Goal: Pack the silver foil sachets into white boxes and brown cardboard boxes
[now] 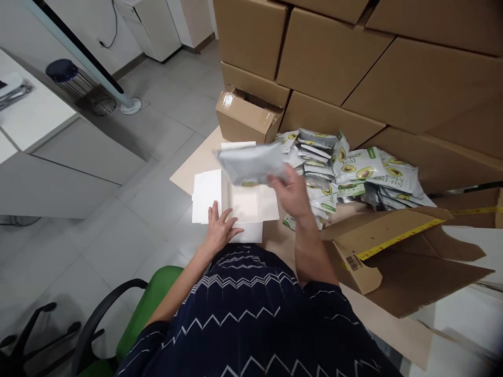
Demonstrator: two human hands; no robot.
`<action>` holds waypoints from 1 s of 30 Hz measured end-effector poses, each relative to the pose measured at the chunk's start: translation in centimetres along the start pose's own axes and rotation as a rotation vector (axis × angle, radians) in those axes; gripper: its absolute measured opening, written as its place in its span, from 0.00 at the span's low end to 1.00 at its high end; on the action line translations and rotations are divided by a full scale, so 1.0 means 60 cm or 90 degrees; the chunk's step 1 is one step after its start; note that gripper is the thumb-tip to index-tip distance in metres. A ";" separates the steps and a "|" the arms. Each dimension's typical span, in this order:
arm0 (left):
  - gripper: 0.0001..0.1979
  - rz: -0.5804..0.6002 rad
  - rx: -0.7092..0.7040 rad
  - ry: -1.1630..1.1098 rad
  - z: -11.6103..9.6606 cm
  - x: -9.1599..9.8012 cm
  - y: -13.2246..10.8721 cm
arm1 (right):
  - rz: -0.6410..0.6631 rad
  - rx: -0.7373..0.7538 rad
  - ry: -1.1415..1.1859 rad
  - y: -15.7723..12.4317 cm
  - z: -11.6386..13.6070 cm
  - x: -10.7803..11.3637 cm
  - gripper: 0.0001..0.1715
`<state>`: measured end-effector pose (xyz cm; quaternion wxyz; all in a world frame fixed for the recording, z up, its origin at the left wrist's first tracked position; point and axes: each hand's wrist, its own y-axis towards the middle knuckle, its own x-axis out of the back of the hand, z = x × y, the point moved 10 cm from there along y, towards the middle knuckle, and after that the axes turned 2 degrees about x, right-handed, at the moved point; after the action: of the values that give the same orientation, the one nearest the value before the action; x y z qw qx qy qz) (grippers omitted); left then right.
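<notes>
A white carton (206, 196) lies on the table with its flaps folded out and its bare inside showing. My left hand (222, 225) rests on its near left flap and edge, fingers spread. Above the carton's far side, my right hand (293, 191) grips a silver food pouch (251, 162) by its right end; the pouch is blurred by motion. To the right lies a heap of pouches printed with avocados (359, 165), some stacked in a pile (316, 157) close behind my right hand.
Large brown cartons (334, 57) are stacked along the back. A smaller brown box (247, 115) stands behind the white carton. On the right lies an open brown box (393, 251) with yellow tape. A green chair (153, 298) is at lower left, a white desk (35, 110) farther left.
</notes>
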<state>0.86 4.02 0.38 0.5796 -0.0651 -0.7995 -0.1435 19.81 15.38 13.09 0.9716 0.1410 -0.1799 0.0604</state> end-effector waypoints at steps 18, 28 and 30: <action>0.28 -0.093 0.072 -0.022 0.000 0.005 -0.020 | 0.684 -0.109 -0.361 -0.096 -0.164 -0.281 0.08; 0.19 0.011 0.021 0.019 -0.027 -0.019 0.003 | 0.650 -0.066 -0.138 -0.098 -0.112 -0.263 0.11; 0.15 0.018 0.019 0.012 -0.025 -0.019 0.008 | 0.564 -0.077 0.046 -0.075 -0.092 -0.216 0.10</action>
<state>2.73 4.07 -0.22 0.5898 -0.0661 -0.7952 -0.1240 10.40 11.85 2.26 0.8643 -0.0090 -0.1920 0.4649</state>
